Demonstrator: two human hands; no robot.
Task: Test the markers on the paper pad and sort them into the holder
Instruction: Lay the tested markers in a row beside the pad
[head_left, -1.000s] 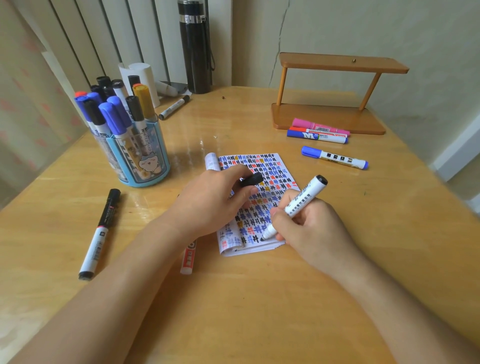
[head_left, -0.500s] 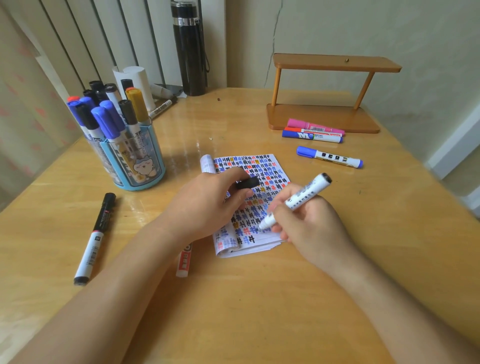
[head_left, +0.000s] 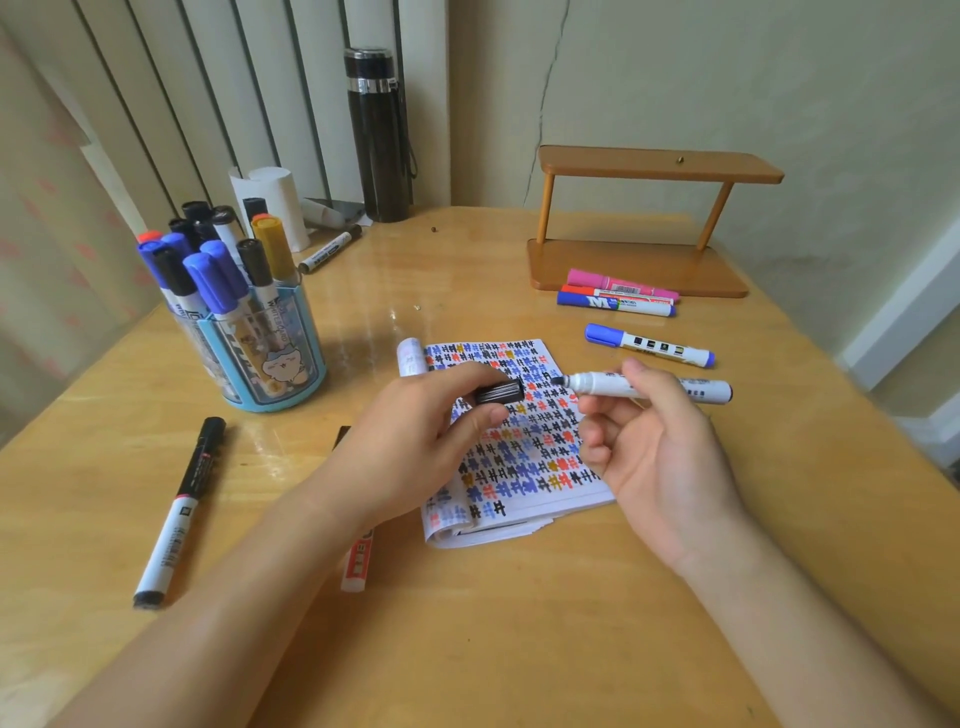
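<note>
Capping the marker over the pad

The right hand (head_left: 665, 457) is pinching the marker (head_left: 597, 385) level between thumb and fingertips, nib pointing left so that it is lining up with the cap (head_left: 500, 392); the left hand (head_left: 415, 452) is pinching that cap between thumb and forefinger, open end facing the nib, a small gap separating them; both are hovering just above the pad (head_left: 519, 467) on the table (head_left: 519, 623); the holder (head_left: 270, 364) is standing well to the left, probably the marker's destination once capped.
</note>
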